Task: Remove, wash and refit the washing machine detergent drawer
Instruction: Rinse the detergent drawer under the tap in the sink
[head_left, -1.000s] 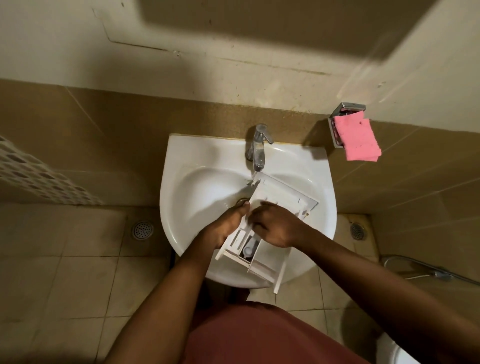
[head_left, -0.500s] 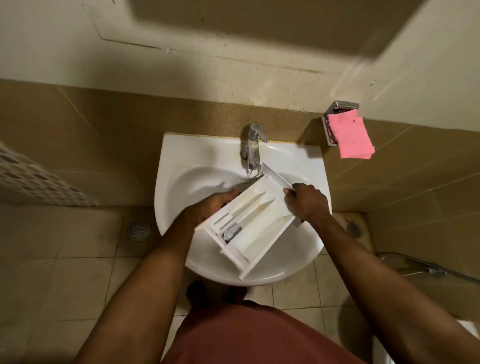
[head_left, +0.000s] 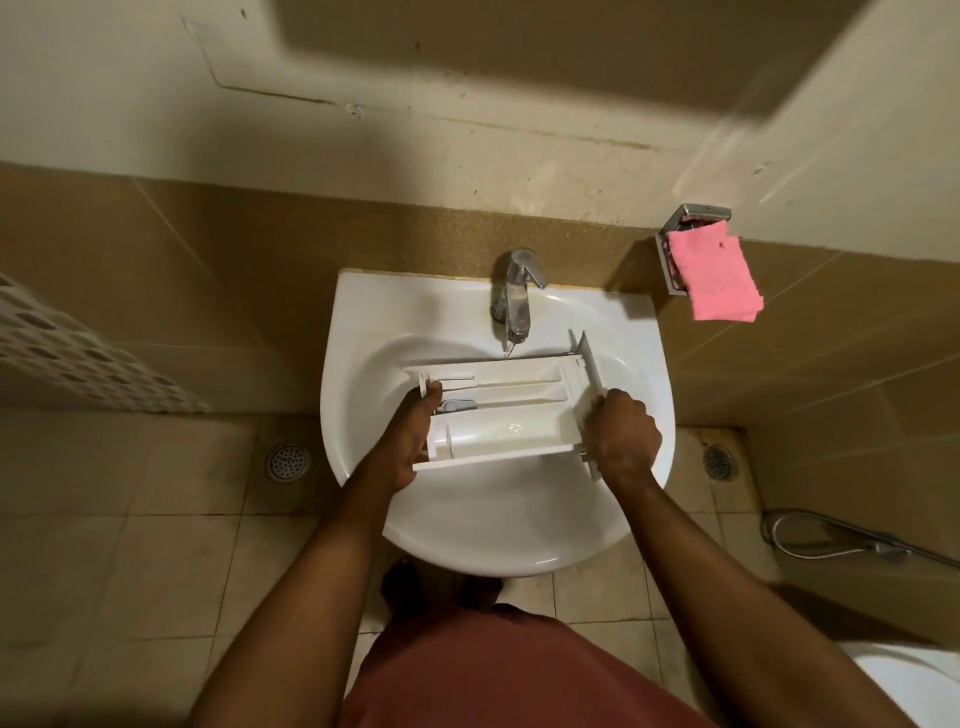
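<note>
Both hands are holding the drawer (head_left: 506, 410) level over the sink (head_left: 493, 540), centre frame, open side up, just below the tap (head_left: 514, 296). The left hand (head_left: 410, 441) is gripping its left end, thumb hooked over the end wall. The right hand (head_left: 621, 434) is clamping the front panel at the right end, fingers curled round it. A wet glint is showing in the near compartment. A pink cloth (head_left: 719, 278) is hanging at upper right.

The sink (head_left: 493, 525) sits mid-frame with the tap (head_left: 514, 296) at its upper rim, and the drawer (head_left: 504, 410) lies crosswise over the bowl just below the spout. The left hand (head_left: 410, 447) holds the drawer's left end, the right hand (head_left: 621, 436) its right end. A cloth (head_left: 717, 275) hangs at the upper right; a floor drain (head_left: 287, 462) lies left of the sink.
</note>
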